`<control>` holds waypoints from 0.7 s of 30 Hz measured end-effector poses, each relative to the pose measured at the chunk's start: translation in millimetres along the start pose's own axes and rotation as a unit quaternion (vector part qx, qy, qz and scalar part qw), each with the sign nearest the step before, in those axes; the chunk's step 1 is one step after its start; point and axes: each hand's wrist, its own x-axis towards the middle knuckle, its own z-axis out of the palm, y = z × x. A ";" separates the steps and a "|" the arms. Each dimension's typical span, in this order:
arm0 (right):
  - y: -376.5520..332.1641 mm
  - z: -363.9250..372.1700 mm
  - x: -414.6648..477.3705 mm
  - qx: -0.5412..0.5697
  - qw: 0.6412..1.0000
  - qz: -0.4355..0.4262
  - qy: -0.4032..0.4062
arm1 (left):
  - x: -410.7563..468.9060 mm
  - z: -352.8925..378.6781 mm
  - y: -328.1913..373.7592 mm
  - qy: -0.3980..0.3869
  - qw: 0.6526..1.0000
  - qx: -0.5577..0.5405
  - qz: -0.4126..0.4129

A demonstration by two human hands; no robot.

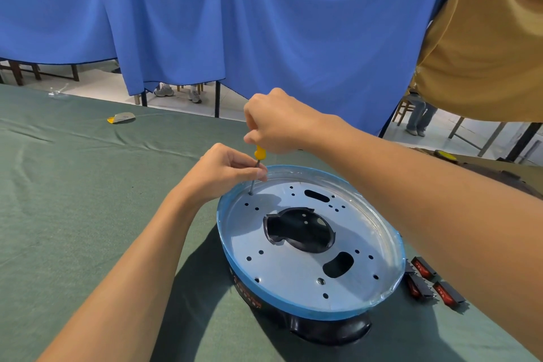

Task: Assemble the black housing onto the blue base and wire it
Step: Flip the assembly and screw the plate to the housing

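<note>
A round metal plate with a blue rim, the blue base (pixel 232 261), lies on the black housing (pixel 329 329), whose dark inside shows through the plate's middle opening. My right hand (pixel 279 123) grips the yellow-handled screwdriver (pixel 258 156) from above. Its tip stands in a hole at the plate's far left edge. My left hand (pixel 226 170) pinches the metal shaft just above the plate. A screw under the tip is too small to make out.
Three black rocker switches with red faces (pixel 432 282) lie on the green table cloth (pixel 88 200) right of the base. A small yellow and white object (pixel 122 118) lies far left. Blue curtains hang behind the table, with chairs and people's legs beyond.
</note>
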 end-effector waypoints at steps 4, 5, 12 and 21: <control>-1.6 0.1 -1.1 0.013 1.000 0.010 -0.009 | 0.9 -0.6 -1.4 0.020 0.999 0.034 -0.001; -1.8 -0.6 -0.2 0.016 1.000 0.004 -0.013 | 1.2 -2.1 -1.5 0.008 1.000 0.028 -0.001; -3.5 0.0 -3.0 -0.002 0.999 0.031 0.019 | 0.7 -1.7 2.4 0.004 1.000 -0.015 -0.003; -2.9 -2.1 -0.6 0.003 1.000 0.011 0.015 | 0.9 0.2 0.5 -0.006 1.000 0.003 -0.003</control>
